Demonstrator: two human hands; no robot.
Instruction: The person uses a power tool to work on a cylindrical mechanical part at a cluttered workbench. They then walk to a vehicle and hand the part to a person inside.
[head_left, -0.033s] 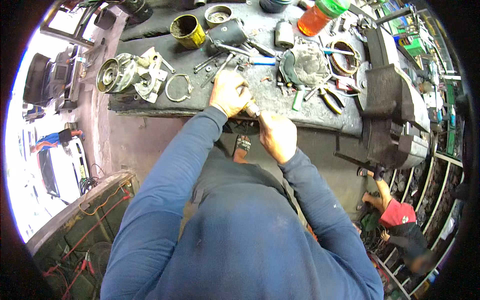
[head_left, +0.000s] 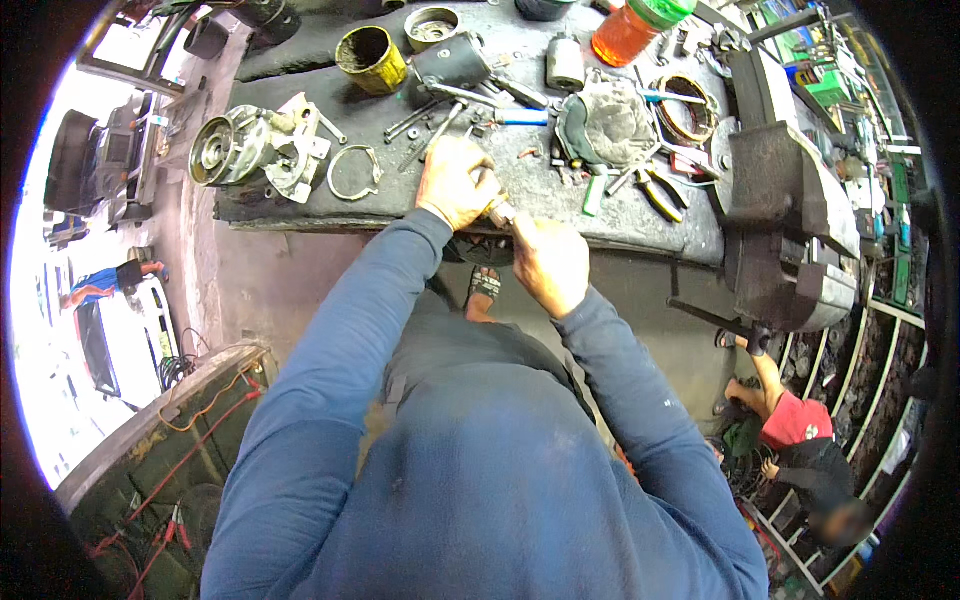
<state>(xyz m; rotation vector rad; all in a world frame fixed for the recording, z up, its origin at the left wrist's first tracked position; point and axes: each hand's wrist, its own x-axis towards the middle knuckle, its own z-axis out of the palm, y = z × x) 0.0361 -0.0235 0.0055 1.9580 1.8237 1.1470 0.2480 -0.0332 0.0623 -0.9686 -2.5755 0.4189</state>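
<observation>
Both my hands meet at the near edge of a dark workbench (head_left: 275, 212). My left hand (head_left: 458, 185) is closed, its fingers curled around a small metal part (head_left: 502, 213). Pinched against the other end of that part are the fingers of my right hand (head_left: 552, 265). Grey metal shows between the hands; the rest is covered by my fingers, so its exact kind cannot be made out. Just beyond my left hand lie loose bolts and a blue-handled tool (head_left: 520, 117). A metal ring clamp (head_left: 354, 172) rests to the left.
A metal housing (head_left: 262, 150) and a yellow can (head_left: 371, 60) stand at left. Toward the right are a dusty rag (head_left: 610, 120), a copper-wound ring (head_left: 687, 108), pliers (head_left: 662, 195), a jar of orange liquid (head_left: 632, 32) and a large vise (head_left: 785, 200). Another person (head_left: 800, 430) crouches at lower right.
</observation>
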